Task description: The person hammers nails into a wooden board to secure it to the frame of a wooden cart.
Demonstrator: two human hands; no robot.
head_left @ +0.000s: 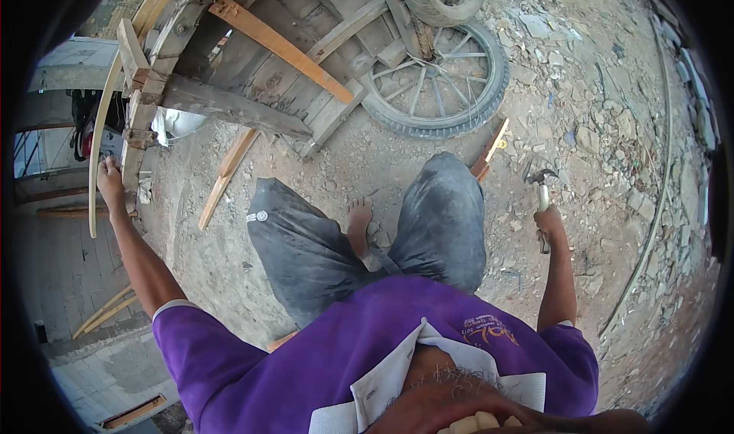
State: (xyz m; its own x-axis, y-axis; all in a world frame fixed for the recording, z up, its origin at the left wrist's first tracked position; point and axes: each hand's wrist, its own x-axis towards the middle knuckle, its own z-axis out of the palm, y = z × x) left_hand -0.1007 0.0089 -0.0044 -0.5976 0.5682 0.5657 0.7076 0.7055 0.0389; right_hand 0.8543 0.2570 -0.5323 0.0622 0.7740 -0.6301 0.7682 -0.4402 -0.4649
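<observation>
The person sits on the dusty, rubble-strewn ground (612, 113) with knees apart, beside a weathered wooden cart frame (252, 59) that lies tipped over. The right hand (549, 224) is curled tightly around the pale handle of a steel claw hammer (541, 183), held upright out to the side with its dark head uppermost and clear of the dirt. The grip sits low on the handle, toward its end, which suits a tool whose weight is all in the head: I judge it top-heavy, rigid and hard, easy to swing from there, and not likely to slip in a dry fist.

The left hand (109, 180) reaches out to a long, thin, curved strip of pale wood (98, 151) that stands against the corner post of the cart. The fingers look closed around or against the strip near its lower part, though I cannot tell whether they clasp it fully. That strip looks light and springy, liable to flex or whip if taken by one end; a hold nearer its middle would steady it better.

A spoked wheel with a black rubber tyre (440, 82) lies flat ahead, and a small orange-handled saw (489, 149) rests on the ground near the right knee.
</observation>
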